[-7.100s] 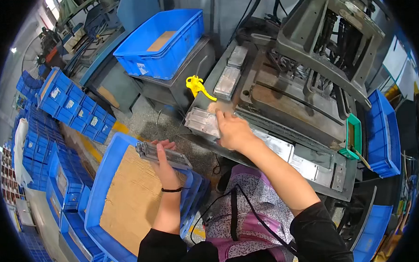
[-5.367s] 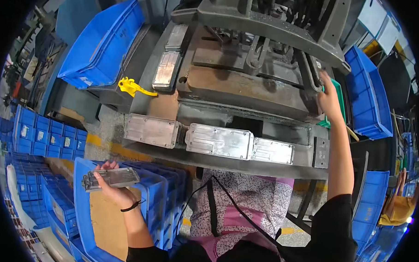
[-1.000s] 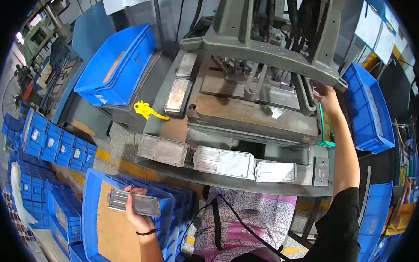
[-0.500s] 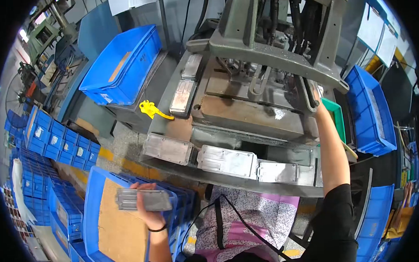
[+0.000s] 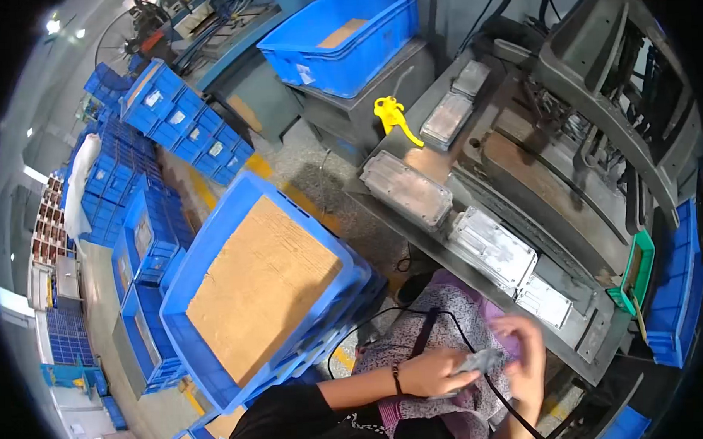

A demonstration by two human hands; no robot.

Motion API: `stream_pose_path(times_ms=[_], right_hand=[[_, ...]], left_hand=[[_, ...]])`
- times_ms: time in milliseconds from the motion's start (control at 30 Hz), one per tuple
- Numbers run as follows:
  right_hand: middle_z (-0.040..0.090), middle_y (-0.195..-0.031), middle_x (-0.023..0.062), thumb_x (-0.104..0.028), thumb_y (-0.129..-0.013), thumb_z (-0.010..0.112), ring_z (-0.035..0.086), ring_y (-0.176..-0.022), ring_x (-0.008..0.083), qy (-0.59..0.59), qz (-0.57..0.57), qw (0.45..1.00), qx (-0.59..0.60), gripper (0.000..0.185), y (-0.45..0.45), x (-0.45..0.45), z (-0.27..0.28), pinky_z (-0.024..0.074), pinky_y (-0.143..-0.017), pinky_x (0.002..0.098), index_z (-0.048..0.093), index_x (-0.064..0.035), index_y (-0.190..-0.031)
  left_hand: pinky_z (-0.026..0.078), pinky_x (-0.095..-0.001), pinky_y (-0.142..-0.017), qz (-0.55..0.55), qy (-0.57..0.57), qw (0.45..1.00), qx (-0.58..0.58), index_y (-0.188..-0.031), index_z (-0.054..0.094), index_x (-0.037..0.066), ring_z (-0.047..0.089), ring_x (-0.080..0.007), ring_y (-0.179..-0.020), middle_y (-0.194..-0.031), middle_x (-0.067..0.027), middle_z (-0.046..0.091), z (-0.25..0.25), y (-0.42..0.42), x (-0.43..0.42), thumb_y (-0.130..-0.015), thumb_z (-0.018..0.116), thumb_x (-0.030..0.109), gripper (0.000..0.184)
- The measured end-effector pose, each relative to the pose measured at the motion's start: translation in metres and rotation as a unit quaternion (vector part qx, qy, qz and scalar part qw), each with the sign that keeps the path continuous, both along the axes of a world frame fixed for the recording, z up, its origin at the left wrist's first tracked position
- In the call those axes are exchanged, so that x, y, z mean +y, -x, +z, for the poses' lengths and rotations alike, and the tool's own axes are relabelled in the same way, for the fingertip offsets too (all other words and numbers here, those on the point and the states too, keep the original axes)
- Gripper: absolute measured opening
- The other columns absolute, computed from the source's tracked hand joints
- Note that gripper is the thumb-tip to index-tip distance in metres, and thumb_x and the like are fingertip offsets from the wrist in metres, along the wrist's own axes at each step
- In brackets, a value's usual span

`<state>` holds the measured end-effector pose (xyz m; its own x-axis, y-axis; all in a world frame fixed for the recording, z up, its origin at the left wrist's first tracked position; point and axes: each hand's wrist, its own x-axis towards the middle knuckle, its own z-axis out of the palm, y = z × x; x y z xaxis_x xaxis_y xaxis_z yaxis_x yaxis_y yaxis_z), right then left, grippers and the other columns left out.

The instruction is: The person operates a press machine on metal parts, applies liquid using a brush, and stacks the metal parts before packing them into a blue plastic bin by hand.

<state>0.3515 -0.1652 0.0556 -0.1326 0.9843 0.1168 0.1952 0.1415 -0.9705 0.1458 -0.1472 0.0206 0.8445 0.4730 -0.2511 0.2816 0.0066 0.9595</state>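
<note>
Head view. Left hand [image 5: 438, 373], dark band [image 5: 396, 379] at wrist, closed around grey metal part [image 5: 480, 360] in front of patterned apron [image 5: 459, 305]; part blurred. Right hand [image 5: 527, 360] just beside part, fingers curved; motion blur, so grip or contact cannot be told. Ahead of right hand: surface [image 5: 573, 351] bearing row of silver housings [image 5: 492, 248]. Ahead and left of left hand: blue crate [image 5: 184, 341] lined with cardboard [image 5: 261, 284]. Well beyond both hands: yellow tool [image 5: 392, 116].
</note>
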Motion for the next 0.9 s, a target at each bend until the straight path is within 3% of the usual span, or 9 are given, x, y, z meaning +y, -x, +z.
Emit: stream_pose_path(times_ms=[133, 233, 300, 333, 400, 600, 733, 800, 900], right_hand=[[0.067, -0.1, 0.0127, -0.023, -0.084, 0.071, 0.065, -0.091, 0.021, 0.085, -0.033, 0.996, 0.018, 0.033, 0.033, -0.013, -0.003, 0.0501, -0.079, 0.031, 0.062, 0.0002, -0.105], [0.068, -0.096, 0.0101, -0.022, -0.086, 0.071, 0.063, -0.088, 0.0151, 0.107, -0.07, 0.989, 0.069, 0.027, 0.019, -0.023, -0.018, 0.0486, -0.076, 0.0271, 0.063, 0.0003, -0.099], [0.059, -0.081, 0.0009, -0.032, -0.087, 0.07, 0.052, -0.074, 0.0078, 0.069, -0.167, 0.98, 0.088, 0.033, 0.022, -0.022, -0.02, 0.0399, -0.066, 0.0226, 0.06, -0.0007, -0.092], [0.053, -0.076, -0.0029, -0.035, -0.087, 0.069, 0.048, -0.07, 0.0064, 0.056, -0.204, 0.974, 0.087, 0.035, 0.015, -0.023, -0.028, 0.0358, -0.064, 0.0217, 0.058, -0.0019, -0.089], [0.047, -0.076, -0.0057, -0.033, -0.087, 0.07, 0.041, -0.068, 0.0044, 0.046, -0.236, 0.958, 0.157, 0.034, 0.006, -0.026, -0.041, 0.0315, -0.061, 0.0211, 0.057, -0.0021, -0.094], [0.057, -0.084, -0.0023, -0.021, -0.093, 0.065, 0.05, -0.075, 0.006, 0.04, -0.368, 0.884, 0.285, 0.021, 0.009, -0.017, -0.051, 0.0403, -0.068, 0.0212, 0.058, -0.0028, -0.1], [0.062, -0.095, 0.0012, -0.02, -0.096, 0.059, 0.057, -0.084, 0.0085, 0.01, -0.429, 0.838, 0.337, 0.02, 0.002, -0.027, -0.051, 0.0459, -0.075, 0.0238, 0.057, -0.0026, -0.107], [0.062, -0.096, 0.0018, -0.02, -0.097, 0.059, 0.058, -0.086, 0.0092, 0.001, -0.436, 0.835, 0.335, 0.021, -0.004, -0.035, -0.057, 0.0469, -0.076, 0.0245, 0.057, -0.0023, -0.107], [0.063, -0.099, 0.0019, -0.02, -0.097, 0.057, 0.059, -0.088, 0.0091, 0.004, -0.41, 0.851, 0.328, 0.02, -0.015, -0.044, -0.061, 0.0473, -0.078, 0.0246, 0.057, -0.0029, -0.108]], left_hand=[[0.047, -0.0455, -0.067, 0.086, -0.007, 0.993, -0.081, -0.094, 0.059, 0.001, 0.06, -0.0389, -0.071, -0.078, -0.02, 0.062, -0.001, 0.004, -0.004, -0.097, 0.05, 0.042, 0.042], [0.049, -0.0413, -0.07, -0.008, -0.089, 0.996, -0.015, -0.098, 0.065, 0.003, 0.064, -0.0379, -0.075, -0.085, -0.0188, 0.066, 0.034, 0.046, 0.02, -0.096, 0.053, 0.039, 0.038], [0.054, -0.0296, -0.071, 0.175, -0.146, 0.974, 0.011, -0.109, 0.065, 0.003, 0.067, -0.0174, -0.074, -0.085, -0.0089, 0.069, 0.055, 0.093, 0.036, -0.092, 0.062, 0.024, 0.028], [0.054, -0.0274, -0.068, 0.313, 0.005, 0.946, -0.082, -0.111, 0.066, 0.005, 0.066, -0.0135, -0.073, -0.082, -0.0055, 0.067, 0.027, 0.126, 0.043, -0.093, 0.058, 0.017, 0.022], [0.05, -0.0275, -0.062, 0.448, -0.181, 0.863, 0.148, -0.122, 0.059, 0.006, 0.06, -0.012, -0.068, -0.077, -0.0037, 0.061, 0.026, 0.18, 0.071, -0.094, 0.052, 0.008, 0.03], [0.049, -0.0334, -0.066, 0.369, -0.279, 0.849, 0.256, -0.137, 0.04, 0.011, 0.06, -0.0217, -0.071, -0.079, -0.0091, 0.058, -0.038, 0.264, 0.109, -0.089, 0.052, 0.007, 0.05], [0.048, -0.0415, -0.069, 0.492, -0.294, 0.809, 0.132, -0.133, 0.047, 0.016, 0.06, -0.0302, -0.075, -0.081, -0.0122, 0.058, -0.068, 0.271, 0.107, -0.088, 0.054, 0.01, 0.045], [0.049, -0.0433, -0.071, 0.345, -0.243, 0.844, 0.332, -0.126, 0.053, 0.014, 0.062, -0.0337, -0.08, -0.085, -0.0153, 0.062, -0.067, 0.268, 0.103, -0.088, 0.054, 0.016, 0.038], [0.05, -0.0443, -0.074, 0.338, -0.302, 0.82, 0.35, -0.12, 0.059, 0.013, 0.064, -0.0342, -0.085, -0.089, -0.0156, 0.065, -0.067, 0.262, 0.112, -0.089, 0.054, 0.023, 0.033]])
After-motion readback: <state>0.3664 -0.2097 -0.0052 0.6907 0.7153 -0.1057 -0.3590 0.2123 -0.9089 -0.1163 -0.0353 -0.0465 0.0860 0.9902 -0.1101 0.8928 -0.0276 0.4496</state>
